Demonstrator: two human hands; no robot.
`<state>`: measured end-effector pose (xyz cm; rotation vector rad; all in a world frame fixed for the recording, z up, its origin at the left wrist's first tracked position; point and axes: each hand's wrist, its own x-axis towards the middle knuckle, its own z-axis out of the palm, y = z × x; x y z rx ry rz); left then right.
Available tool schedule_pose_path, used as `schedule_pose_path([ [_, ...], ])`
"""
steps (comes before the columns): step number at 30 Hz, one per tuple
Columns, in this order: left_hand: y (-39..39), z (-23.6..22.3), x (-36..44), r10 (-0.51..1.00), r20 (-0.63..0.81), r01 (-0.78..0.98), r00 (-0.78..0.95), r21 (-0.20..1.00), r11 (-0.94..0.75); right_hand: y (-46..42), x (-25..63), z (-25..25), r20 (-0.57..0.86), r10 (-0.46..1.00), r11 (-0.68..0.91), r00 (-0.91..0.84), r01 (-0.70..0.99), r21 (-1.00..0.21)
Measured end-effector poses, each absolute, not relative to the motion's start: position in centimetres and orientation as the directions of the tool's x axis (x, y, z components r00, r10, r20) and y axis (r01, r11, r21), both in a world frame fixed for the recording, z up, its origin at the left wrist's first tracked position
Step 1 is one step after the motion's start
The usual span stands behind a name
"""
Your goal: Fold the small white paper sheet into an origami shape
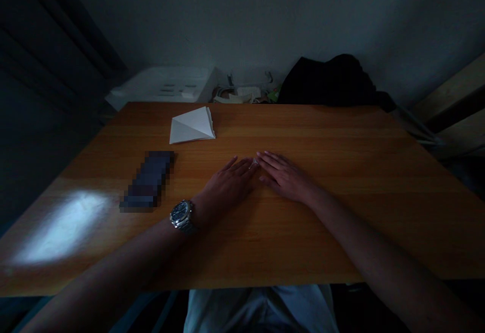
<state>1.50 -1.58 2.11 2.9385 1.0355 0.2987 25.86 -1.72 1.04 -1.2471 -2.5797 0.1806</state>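
My left hand [227,184] lies flat on the wooden table [341,211], fingers stretched out, with a steel wristwatch [182,215] on its wrist. My right hand [285,175] also rests flat beside it, and the fingertips of the two hands nearly touch at the table's middle. Neither hand holds anything. A folded white sheet of paper [192,125] lies farther back and to the left, apart from both hands. A dark blurred rectangular object [148,181] sits left of my left hand.
A bright patch of light [62,227] falls on the table's near left corner. Behind the table stand a white box-like device [166,86], some small clutter [242,94] and a black bag or cloth [333,83] against the wall. A wooden frame [454,100] is at the right.
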Motion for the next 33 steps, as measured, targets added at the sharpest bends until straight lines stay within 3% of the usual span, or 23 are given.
schedule_pose_path([
  [8, -2.4, 2.6, 1.9, 0.634, 0.206, 0.645, 0.746, 0.013, -0.764, -1.9, 26.0, 1.1, 0.127, 0.8, 0.598, -0.586, 0.765, -0.238],
  [16, -2.1, 3.4, 1.7, 0.678, 0.19, 0.673, 0.71, 0.102, -0.733, -1.7, 26.0, 0.5, 0.161, 0.803, 0.596, -0.574, 0.76, -0.258],
  [24, -1.7, 4.1, 1.5, 0.652, 0.192, 0.655, 0.733, 0.058, -0.754, -1.6, 25.7, 0.6, 0.163, 0.8, 0.6, -0.578, 0.768, -0.223],
  [33, -1.9, 4.1, 1.7, 0.67, 0.184, 0.665, 0.72, 0.093, -0.741, -1.7, 25.7, 0.0, 0.161, 0.808, 0.589, -0.567, 0.776, -0.223],
])
